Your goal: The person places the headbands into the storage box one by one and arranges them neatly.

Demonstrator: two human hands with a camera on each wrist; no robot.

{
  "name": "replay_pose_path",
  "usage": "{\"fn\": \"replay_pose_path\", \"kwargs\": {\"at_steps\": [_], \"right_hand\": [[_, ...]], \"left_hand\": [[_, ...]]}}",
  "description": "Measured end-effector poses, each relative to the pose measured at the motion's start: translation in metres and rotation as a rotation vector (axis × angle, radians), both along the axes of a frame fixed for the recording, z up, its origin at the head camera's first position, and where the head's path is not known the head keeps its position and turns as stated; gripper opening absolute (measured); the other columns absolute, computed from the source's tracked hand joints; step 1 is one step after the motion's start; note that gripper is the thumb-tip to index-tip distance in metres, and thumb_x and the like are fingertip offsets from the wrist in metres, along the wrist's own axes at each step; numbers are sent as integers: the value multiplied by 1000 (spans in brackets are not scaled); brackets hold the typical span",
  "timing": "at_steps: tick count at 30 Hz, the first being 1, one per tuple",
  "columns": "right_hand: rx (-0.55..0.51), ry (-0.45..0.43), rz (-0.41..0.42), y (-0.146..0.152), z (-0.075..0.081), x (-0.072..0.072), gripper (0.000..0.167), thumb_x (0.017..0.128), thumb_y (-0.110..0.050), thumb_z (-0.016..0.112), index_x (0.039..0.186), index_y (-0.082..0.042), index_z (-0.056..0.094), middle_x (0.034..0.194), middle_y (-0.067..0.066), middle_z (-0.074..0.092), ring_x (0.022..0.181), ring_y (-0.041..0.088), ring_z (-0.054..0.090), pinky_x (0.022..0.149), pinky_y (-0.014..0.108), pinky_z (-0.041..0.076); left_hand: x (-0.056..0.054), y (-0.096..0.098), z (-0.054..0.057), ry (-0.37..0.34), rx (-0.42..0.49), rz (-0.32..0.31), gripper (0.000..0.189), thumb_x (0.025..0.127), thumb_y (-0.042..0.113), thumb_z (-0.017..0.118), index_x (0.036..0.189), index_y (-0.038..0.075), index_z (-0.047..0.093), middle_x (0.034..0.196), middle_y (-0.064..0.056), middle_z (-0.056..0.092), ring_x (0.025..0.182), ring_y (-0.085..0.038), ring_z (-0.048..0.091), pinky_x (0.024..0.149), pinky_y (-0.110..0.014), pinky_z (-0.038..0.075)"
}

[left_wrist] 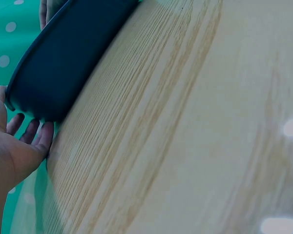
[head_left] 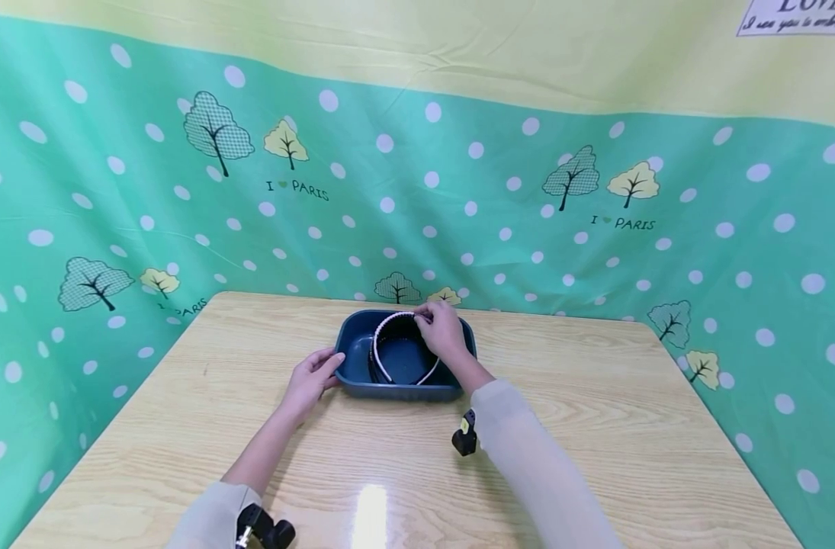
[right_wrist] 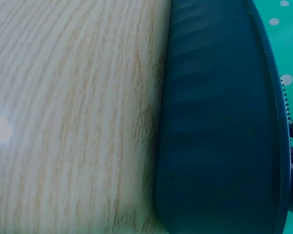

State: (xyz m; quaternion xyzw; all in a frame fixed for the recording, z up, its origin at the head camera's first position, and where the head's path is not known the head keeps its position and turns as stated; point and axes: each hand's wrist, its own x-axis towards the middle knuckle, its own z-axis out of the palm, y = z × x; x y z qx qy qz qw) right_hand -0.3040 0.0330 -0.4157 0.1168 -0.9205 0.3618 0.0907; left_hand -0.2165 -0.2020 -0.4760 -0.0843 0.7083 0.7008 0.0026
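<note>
A dark blue plastic basin (head_left: 399,393) sits on the table, its front wall filling much of the right wrist view. Inside it stands a white beaded headband (head_left: 376,345), with a dark headband (head_left: 371,367) close against its left side. At the top of the curve, my right hand (head_left: 443,329) pinches the white headband between thumb and fingers. My left hand (head_left: 312,379) grips the basin's left end; in the left wrist view the thumb is at the rim and the fingers (left_wrist: 45,134) lie lower on the wall. The right fingertips are partly hidden in the right wrist view.
The wood-grain table (head_left: 582,427) extends on both sides of the basin and in front of it. Behind hangs a green and yellow curtain (head_left: 458,191) with dots and trees. A black wrist camera (head_left: 464,435) sits by the right cuff, another (head_left: 269,530) by the left.
</note>
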Motion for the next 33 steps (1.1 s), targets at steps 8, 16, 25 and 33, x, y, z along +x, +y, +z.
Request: {"fn": "replay_pose_path", "kwargs": {"at_steps": [8,16,25,33], "right_hand": [[-30,2,-4,2,2,0,18,91,-26,62,102,-15,70,96,5,57,86,18,50,71,31,47],[-51,-5,11,9,6,-2,25,92,-29,59,107,-13,69,105,6,59,96,21,56,80,37,52],[-100,19,13,28,14,-5,27,95,-28,54,108,-10,68,102,6,58,90,21,59,76,35,53],[-152,44,-48,50,25,-2,32,96,-31,51,105,-6,67,102,10,58,93,23,54,80,36,50]], "left_hand": [[-1,-1,1,-1,4,1,61,92,37,59,136,-2,42,132,-25,49,96,-12,63,78,-18,55],[-1,-2,2,4,18,-6,62,92,36,58,136,-5,41,133,-27,48,93,-9,64,77,-18,55],[-2,-3,3,-1,24,-8,60,93,34,58,136,-4,41,132,-27,48,88,-7,64,76,-18,55],[-4,-4,4,-21,14,-13,63,92,37,58,138,-2,39,135,-25,47,93,-9,63,79,-20,55]]}}
